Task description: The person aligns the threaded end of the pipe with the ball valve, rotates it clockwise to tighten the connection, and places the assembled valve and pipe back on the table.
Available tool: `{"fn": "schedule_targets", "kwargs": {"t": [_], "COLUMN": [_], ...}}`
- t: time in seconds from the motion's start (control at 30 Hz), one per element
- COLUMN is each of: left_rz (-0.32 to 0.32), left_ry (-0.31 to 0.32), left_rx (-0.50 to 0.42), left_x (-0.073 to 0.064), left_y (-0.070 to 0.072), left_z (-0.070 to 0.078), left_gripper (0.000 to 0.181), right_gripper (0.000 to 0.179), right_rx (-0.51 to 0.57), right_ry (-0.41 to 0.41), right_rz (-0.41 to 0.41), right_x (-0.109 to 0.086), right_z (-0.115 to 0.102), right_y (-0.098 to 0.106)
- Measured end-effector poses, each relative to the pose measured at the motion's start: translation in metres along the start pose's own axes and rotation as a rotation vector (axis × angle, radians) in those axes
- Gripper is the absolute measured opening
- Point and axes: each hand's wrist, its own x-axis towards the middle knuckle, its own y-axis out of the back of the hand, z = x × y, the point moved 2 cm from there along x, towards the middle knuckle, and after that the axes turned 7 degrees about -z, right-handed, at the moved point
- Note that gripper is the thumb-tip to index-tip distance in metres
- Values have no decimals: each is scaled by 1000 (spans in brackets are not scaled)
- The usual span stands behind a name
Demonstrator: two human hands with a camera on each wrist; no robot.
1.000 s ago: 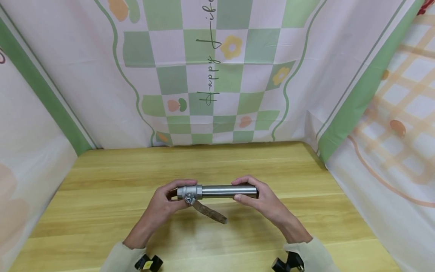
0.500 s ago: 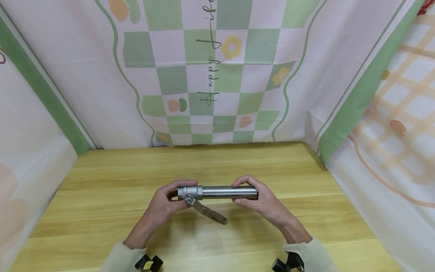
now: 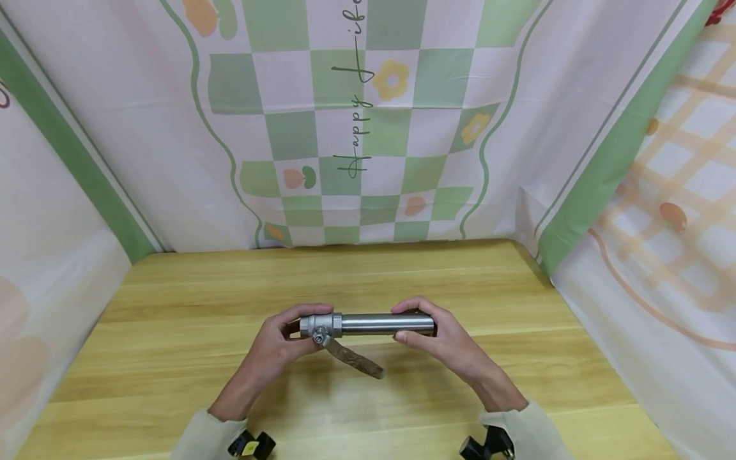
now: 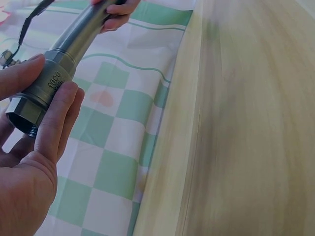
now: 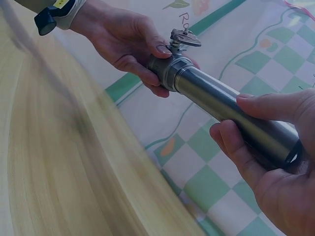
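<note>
A silver ball valve (image 3: 322, 324) is joined end to end with a smooth steel pipe (image 3: 374, 324), and the two are held level above the table. My left hand (image 3: 275, 345) grips the valve body, thumb on the near side and fingers on the far side. In the left wrist view the valve's open hex end (image 4: 24, 117) faces the palm. From the valve's stem a worn brown lever handle (image 3: 355, 361) slants toward the near right. My right hand (image 3: 439, 332) holds the pipe's right end between thumb and fingers, its tip hidden in the palm.
Below the hands lies a wood-grain table (image 3: 368, 275). Behind it hangs a white cloth (image 3: 368, 134) with green checks and flowers, and more cloth (image 3: 661, 223) hangs at both sides. Each wrist wears a small black camera (image 3: 252, 445).
My right thumb dipped lower around the pipe half a second ago and is back on its near side now. The pipe, valve and left hand stay nearly in place.
</note>
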Motion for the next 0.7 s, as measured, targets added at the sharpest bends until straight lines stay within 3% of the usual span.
{"fn": "schedule_targets", "kwargs": {"t": [0.4, 0.7], "left_rz": [10, 2], "left_ry": [32, 29], "left_rx": [-22, -18], "left_x": [1, 1], "left_y": [-1, -2], "left_z": [-1, -2], "left_gripper": [56, 55], "right_gripper": [35, 41], "right_rx": [2, 54], "right_ry": [-46, 17], "right_rz": [36, -18], "right_x": [0, -1], "right_z": [0, -2], "right_y": [-1, -1]}}
